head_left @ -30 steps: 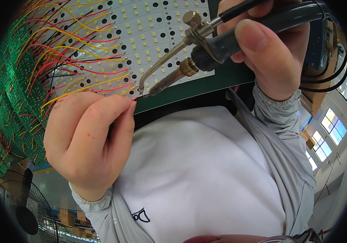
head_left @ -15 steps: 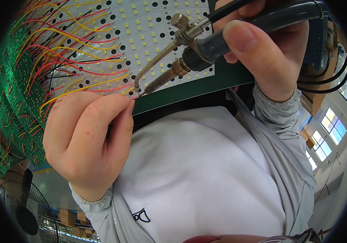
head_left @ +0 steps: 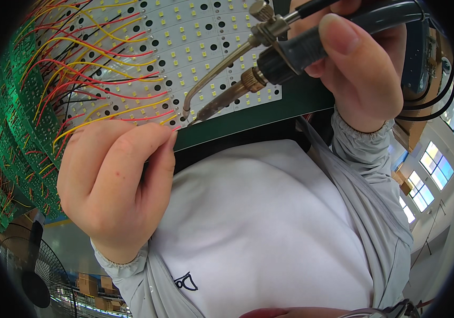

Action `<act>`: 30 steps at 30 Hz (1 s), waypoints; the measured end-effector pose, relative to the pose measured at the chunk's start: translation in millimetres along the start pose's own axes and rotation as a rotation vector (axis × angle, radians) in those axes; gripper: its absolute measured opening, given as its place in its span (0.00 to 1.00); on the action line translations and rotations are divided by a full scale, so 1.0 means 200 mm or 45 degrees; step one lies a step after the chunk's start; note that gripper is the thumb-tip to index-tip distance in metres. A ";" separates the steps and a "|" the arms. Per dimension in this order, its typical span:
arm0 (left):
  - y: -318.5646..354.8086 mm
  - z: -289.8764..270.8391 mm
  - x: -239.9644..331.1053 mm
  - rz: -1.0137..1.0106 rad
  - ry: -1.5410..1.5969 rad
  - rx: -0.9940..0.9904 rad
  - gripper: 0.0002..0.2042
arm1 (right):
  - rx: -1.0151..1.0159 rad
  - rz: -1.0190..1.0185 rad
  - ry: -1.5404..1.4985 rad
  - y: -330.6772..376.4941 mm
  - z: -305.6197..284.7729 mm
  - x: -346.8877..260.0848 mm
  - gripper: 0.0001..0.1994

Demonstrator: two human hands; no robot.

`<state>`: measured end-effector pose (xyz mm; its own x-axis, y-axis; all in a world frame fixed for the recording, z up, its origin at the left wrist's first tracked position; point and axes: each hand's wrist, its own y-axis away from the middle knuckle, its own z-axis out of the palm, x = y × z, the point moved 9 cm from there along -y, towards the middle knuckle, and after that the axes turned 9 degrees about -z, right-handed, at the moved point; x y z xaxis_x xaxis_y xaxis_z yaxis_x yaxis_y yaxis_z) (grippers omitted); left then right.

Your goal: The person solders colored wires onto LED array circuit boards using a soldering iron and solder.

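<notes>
My left hand [head_left: 118, 180] is closed in a pinch at the near edge of a white LED board [head_left: 197, 55]. The tip of a red wire [head_left: 176, 128] sticks out from between its thumb and forefinger. My right hand [head_left: 370, 79] grips a soldering iron [head_left: 226, 100] by its dark handle. A bent metal solder-feed tube [head_left: 213, 73] is clamped along the iron and ends just above its tip. The iron's tip hangs close to the wire end, by the board's near edge; I cannot tell whether it touches.
Several red, yellow and black wires [head_left: 86, 66] run from the LED board to green circuit boards [head_left: 23, 127] on the left. A dark green surface [head_left: 290, 100] lies under the board. A fan [head_left: 36, 275] stands lower left. Black cables [head_left: 433, 108] loop at the right.
The soldering iron and its feed tube have shifted a little to the right, away from the fingertips, with my right hand. My left hand has stayed almost still.
</notes>
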<state>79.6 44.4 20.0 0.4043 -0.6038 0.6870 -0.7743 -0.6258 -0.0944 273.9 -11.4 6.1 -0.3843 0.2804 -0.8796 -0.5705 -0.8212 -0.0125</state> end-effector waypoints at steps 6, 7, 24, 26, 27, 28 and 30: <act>0.01 -0.05 0.06 -0.045 -0.208 -0.040 0.09 | -0.139 -0.069 0.052 -0.04 0.03 -0.02 0.17; 0.01 -0.05 0.06 -0.070 -0.236 -0.098 0.09 | -0.208 -0.108 0.106 -0.03 0.03 -0.01 0.17; -0.07 -0.03 0.02 -0.285 -0.328 -0.190 0.07 | -0.147 -0.029 0.064 -0.02 -0.01 0.01 0.15; -0.08 -0.02 0.05 -0.183 -0.424 -0.248 0.06 | -0.297 -0.131 0.153 -0.03 0.04 0.01 0.15; -0.08 -0.01 0.05 -0.175 -0.419 -0.251 0.06 | -0.290 -0.134 0.160 -0.02 0.01 0.03 0.15; -0.08 0.01 0.05 -0.158 -0.435 -0.248 0.06 | -0.239 -0.113 0.038 -0.02 -0.02 0.06 0.15; -0.07 0.05 0.04 -0.134 -0.445 -0.248 0.06 | -0.180 -0.095 -0.077 -0.02 -0.05 0.07 0.15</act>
<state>98.6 43.7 20.7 0.6013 -0.6937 0.3965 -0.7839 -0.6082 0.1248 277.9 -9.6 -10.1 -0.3904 0.3691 -0.8434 -0.4926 -0.8577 -0.1473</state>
